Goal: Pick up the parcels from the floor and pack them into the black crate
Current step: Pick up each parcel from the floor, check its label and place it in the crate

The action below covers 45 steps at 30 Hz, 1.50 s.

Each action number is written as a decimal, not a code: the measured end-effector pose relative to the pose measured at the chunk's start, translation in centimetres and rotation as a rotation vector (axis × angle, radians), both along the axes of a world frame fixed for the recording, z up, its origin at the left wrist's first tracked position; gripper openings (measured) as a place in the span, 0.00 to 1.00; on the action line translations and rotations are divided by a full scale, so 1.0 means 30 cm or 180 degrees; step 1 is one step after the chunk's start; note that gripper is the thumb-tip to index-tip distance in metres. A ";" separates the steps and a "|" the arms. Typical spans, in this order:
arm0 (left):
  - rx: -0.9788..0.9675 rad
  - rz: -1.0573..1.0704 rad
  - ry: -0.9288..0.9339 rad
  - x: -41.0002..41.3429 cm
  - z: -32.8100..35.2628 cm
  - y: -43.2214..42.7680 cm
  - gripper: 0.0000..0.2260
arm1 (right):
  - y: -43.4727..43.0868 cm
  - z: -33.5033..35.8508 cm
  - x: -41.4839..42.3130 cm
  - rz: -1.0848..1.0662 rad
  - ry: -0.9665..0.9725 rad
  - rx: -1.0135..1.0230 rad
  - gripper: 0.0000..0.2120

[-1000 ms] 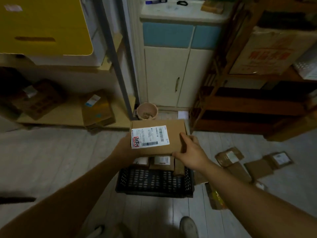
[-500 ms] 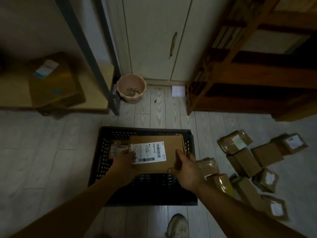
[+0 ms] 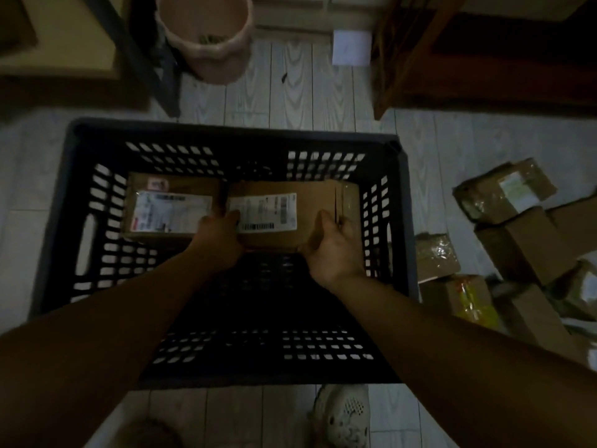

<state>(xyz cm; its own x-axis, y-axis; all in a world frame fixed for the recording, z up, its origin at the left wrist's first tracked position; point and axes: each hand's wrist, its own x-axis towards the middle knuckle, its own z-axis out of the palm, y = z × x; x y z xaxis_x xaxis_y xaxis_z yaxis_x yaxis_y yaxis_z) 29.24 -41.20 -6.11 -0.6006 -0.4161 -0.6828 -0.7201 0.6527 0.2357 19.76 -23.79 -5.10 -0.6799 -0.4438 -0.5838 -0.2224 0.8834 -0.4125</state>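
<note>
Head view looks straight down into the black crate (image 3: pixel 399 202) on the pale plank floor (image 3: pixel 290 101). I see my left hand (image 3: pixel 219 240) and right hand (image 3: pixel 332 250) both gripping a brown parcel (image 3: pixel 310 202) with a white label, fingers (image 3: pixel 326 221) clamped on its near edge and sides, low inside the crate against the far wall. Just left of it, touching, sits a second labelled parcel (image 3: pixel 171 208). More parcels (image 3: pixel 507 205) lie heaped on the floor to the right of the crate. A pink bucket (image 3: pixel 206 37) stands beyond the crate; one shoe (image 3: pixel 342 415) shows below it.
</note>
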 end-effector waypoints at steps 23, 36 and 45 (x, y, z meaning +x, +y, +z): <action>-0.0948 -0.1105 -0.0163 0.120 -0.143 -0.100 0.42 | -0.044 -0.198 -0.054 0.1287 0.0232 0.0351 0.35; -0.1090 -0.1193 -0.0206 0.090 -0.199 -0.096 0.40 | -0.039 -0.236 -0.079 0.1569 0.0637 0.1079 0.42; -0.1175 -0.1363 -0.0080 0.048 -0.210 -0.090 0.38 | -0.013 -0.237 -0.065 0.1368 0.0511 0.1393 0.43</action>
<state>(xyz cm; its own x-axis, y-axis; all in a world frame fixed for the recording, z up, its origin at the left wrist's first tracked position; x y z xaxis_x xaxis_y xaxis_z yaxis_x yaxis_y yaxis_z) 30.67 -43.89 -12.40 -0.7538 -0.3529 -0.5542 -0.3754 0.9236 -0.0775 17.81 -24.17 -12.20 -0.5883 -0.4400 -0.6785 -0.6238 0.7809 0.0345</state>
